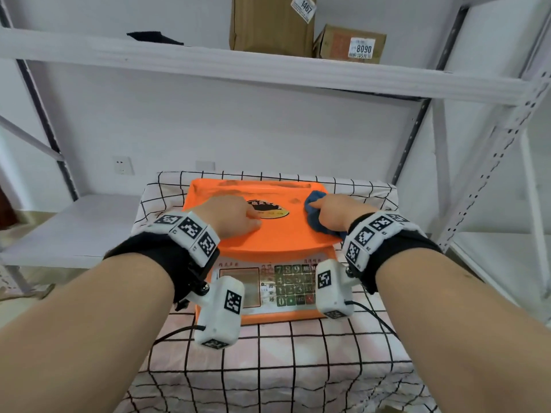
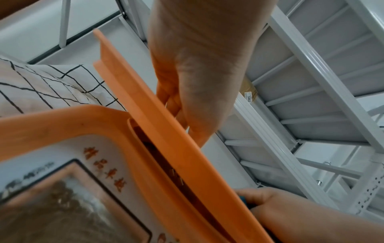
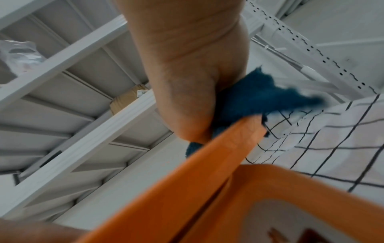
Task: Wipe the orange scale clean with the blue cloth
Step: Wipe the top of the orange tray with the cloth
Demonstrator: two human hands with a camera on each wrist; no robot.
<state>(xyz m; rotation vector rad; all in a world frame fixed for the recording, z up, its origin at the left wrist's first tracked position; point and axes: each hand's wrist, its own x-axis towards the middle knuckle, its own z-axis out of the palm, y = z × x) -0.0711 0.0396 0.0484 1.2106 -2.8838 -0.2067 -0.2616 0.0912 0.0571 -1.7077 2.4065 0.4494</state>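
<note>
— Any readable writing?
— "8090" on a white label on the smaller cardboard box (image 1: 350, 43), "1467" on a tag on the taller box (image 1: 271, 23), both up on the white metal shelf (image 1: 268, 70). Digits 7, 8, 9, 1, 2, 3, 0 on green keys of the keypad (image 1: 293, 286). Characters printed in orange beside the display (image 2: 105, 169), too blurred to read.
— Materials and shapes?
— Smooth orange plastic on the orange scale (image 1: 268, 234), flat rectangular pan with a raised far lip, smudged dark along that lip; oval black-and-gold sticker (image 1: 268, 208) at the middle. Sits near the far edge of the bench (image 1: 298, 353), draped in white fabric with a black grid.
— Hands?
— Left hand (image 1: 231, 217) resting on the pan's left half, fingers loosely curled, holding nothing. Right hand (image 1: 334, 211) closed round the fuzzy blue cloth (image 1: 316, 217), pressing it onto the pan's right edge, a fold hanging over the side.
</note>
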